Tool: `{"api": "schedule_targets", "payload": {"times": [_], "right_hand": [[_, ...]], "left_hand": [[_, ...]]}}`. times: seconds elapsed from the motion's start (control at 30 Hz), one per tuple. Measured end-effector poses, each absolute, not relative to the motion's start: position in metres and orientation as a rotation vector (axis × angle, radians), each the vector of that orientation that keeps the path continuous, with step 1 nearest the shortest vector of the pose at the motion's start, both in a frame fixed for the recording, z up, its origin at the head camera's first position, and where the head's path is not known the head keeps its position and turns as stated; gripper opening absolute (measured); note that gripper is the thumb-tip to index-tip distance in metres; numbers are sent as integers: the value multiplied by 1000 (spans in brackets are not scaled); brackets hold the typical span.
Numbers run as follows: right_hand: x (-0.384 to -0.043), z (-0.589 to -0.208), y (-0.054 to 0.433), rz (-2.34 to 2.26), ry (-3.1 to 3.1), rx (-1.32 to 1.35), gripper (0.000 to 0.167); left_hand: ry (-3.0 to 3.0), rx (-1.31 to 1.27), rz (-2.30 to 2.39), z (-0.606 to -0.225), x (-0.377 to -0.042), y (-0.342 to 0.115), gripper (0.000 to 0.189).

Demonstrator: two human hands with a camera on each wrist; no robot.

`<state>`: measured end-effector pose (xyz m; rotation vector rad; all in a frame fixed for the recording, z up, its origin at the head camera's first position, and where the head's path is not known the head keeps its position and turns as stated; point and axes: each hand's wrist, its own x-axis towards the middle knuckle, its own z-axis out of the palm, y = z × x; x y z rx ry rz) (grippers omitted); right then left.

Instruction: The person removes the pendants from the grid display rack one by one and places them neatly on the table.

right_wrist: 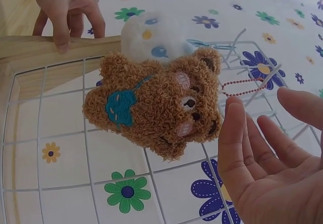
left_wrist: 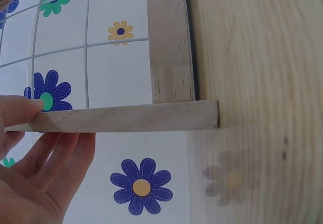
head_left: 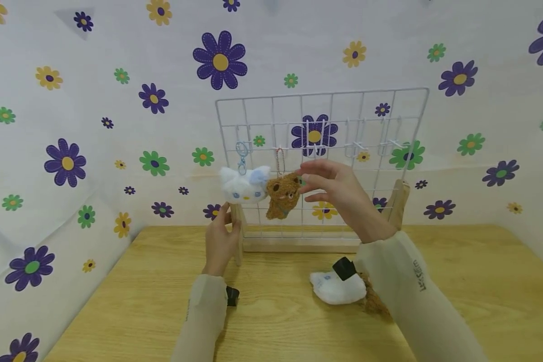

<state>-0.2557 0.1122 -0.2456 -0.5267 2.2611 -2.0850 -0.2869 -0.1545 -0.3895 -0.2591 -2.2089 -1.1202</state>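
A brown teddy bear plush keychain (head_left: 282, 196) hangs by a red bead chain (right_wrist: 245, 87) from a hook on the white wire grid rack (head_left: 321, 94). To its left hangs a white cat-head plush (head_left: 246, 187) on a blue clasp. My right hand (head_left: 339, 193) is beside the bear's head, fingers spread and loosely bent, holding nothing; whether a fingertip touches the bear cannot be told. Down at the rack's left side, my left hand (head_left: 220, 241) grips the wooden upright (left_wrist: 131, 118), thumb on one face and fingers on the other.
Near my right forearm, another white plush (head_left: 337, 289) and a brown fuzzy plush (head_left: 376, 297) lie on the wooden table (head_left: 271, 327). More hooks (head_left: 391, 144) stick out from the grid's right half. Behind the rack hangs a flowered white cloth (head_left: 271, 45).
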Motion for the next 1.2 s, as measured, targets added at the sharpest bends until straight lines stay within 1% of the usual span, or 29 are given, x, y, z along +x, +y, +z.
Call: {"api": "schedule_targets", "payload": {"times": [0.43,0.73,0.87,1.2], "right_hand": [[-258,-242,105,-2091,2215,-565,38],[-262,-237,97,-2081,2186,-590,43],[-263,-235,94,-2091,2181,-569,42],[-267,-235,87,-2114,2180,-540,35]], "left_hand": [[-2188,-280,-1102,-393,-288,-155,46],[-2194,-268,-1107,-391,-288,-155,46],[-2204,-259,-1112,-390,-287,-154,46],[-2202,-262,-1107,-389,-286,-154,46]]}}
